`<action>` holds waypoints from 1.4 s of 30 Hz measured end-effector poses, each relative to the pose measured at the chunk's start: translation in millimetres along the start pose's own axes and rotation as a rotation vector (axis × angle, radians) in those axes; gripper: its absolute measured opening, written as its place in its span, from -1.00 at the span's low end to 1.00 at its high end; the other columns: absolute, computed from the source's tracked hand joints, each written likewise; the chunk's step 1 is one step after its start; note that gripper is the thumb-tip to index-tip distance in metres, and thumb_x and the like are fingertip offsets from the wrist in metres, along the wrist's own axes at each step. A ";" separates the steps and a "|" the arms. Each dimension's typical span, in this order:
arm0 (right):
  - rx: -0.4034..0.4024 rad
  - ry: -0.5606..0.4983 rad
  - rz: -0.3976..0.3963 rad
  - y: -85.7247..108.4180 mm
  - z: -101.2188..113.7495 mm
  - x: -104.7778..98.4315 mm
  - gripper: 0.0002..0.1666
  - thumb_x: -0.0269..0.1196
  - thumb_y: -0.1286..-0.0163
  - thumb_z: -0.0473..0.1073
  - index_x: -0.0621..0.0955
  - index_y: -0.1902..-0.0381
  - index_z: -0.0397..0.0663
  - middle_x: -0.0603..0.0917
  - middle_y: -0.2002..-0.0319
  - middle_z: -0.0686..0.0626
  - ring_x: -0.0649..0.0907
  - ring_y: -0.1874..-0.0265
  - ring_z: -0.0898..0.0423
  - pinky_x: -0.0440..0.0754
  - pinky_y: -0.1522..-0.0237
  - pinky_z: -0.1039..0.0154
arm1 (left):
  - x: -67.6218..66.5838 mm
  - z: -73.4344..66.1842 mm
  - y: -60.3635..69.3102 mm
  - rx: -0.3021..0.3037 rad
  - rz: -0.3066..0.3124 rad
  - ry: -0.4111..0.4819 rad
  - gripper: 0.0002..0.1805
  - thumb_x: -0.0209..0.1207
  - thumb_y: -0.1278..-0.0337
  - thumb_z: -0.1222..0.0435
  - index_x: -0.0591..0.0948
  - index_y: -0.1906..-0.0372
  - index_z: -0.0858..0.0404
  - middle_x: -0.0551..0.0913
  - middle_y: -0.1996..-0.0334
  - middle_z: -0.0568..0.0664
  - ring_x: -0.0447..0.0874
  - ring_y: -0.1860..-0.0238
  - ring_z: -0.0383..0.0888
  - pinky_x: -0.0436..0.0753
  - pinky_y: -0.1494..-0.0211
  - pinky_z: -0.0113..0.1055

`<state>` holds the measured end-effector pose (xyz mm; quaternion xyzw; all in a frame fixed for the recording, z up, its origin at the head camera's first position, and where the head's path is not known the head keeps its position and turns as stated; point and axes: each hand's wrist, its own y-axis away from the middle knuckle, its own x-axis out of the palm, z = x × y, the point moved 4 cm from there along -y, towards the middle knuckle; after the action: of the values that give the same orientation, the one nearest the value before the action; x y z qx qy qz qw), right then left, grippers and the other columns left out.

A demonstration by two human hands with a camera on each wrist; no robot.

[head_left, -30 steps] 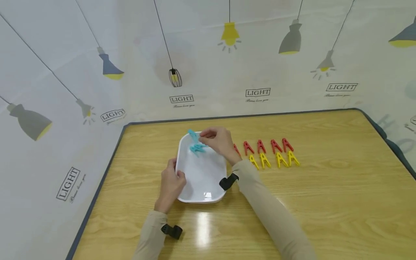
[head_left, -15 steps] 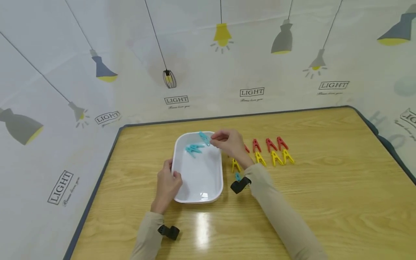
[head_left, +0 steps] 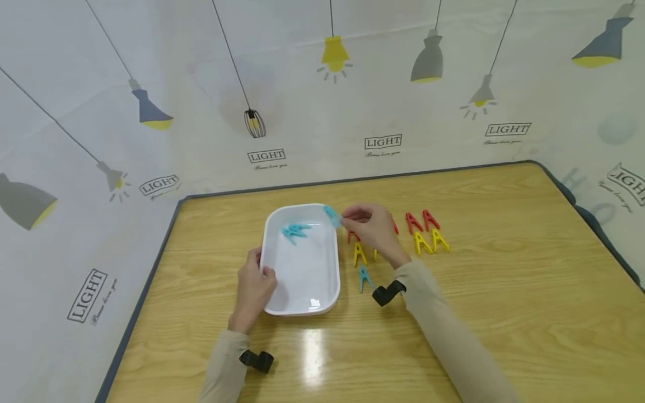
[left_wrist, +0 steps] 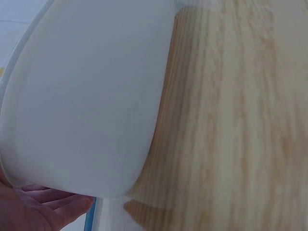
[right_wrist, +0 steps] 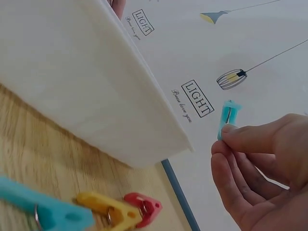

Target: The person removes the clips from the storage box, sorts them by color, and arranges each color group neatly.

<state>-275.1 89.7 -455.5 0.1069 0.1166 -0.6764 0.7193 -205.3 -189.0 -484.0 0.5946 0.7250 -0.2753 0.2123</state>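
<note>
In the head view, a white plastic tray (head_left: 302,274) sits on the table. My left hand (head_left: 254,285) grips its left rim, thumb over the edge; in the left wrist view its fingers (left_wrist: 67,207) show beside the tray wall. Teal clothespins (head_left: 296,232) lie in the tray's far half, overlapping. My right hand (head_left: 374,228) pinches another teal clothespin (head_left: 331,215) above the far right corner of the tray. The right wrist view shows that clothespin (right_wrist: 228,118) between thumb and forefinger, apart from the rim.
Right of the tray a teal clothespin (head_left: 364,278) stands nearest me. Beyond it run a row of yellow clothespins (head_left: 360,254) and a row of red ones (head_left: 430,220), partly hidden by my right hand. A printed curtain (head_left: 312,101) hangs behind the table (head_left: 504,268).
My right hand has moved rightward with the clothespin, from over the tray to its right rim, uncovering the teal clothespin on the table. The left hand keeps its hold. The head view has shifted slightly.
</note>
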 end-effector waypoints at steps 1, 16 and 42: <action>-0.004 0.008 -0.005 1.4 -1.3 -3.7 -0.78 0.41 -0.31 -0.13 0.74 0.15 -0.14 0.79 0.16 -0.13 0.75 0.23 0.07 0.73 0.18 0.34 | 0.0 -0.9 -0.5 0.002 0.002 0.001 -0.51 0.00 -0.08 0.54 0.46 -0.18 0.59 0.64 -0.04 0.52 0.68 -0.09 0.34 0.69 -0.14 0.15; -0.028 0.015 -0.037 25.0 -21.7 -47.6 -0.73 0.41 -0.32 -0.12 0.73 0.11 -0.18 0.78 0.16 -0.19 0.75 0.24 0.05 0.70 0.22 0.40 | 2.5 -0.7 -1.3 -0.004 0.048 -0.005 -0.50 0.00 -0.13 0.52 0.42 -0.22 0.60 0.60 -0.11 0.54 0.64 -0.15 0.35 0.68 -0.17 0.14; -0.045 0.239 0.005 82.2 -57.6 -65.8 -0.90 0.40 -0.28 -0.31 0.73 0.25 -0.22 0.80 0.28 -0.17 0.78 0.32 0.04 0.74 0.29 0.37 | 4.0 0.9 -0.9 -0.013 0.046 -0.009 -0.48 -0.01 -0.16 0.51 0.40 -0.26 0.59 0.59 -0.13 0.53 0.62 -0.17 0.36 0.67 -0.17 0.16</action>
<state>-198.2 175.1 -490.0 0.1710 0.2164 -0.6544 0.7041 -207.0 -186.7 -487.1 0.6083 0.7122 -0.2682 0.2257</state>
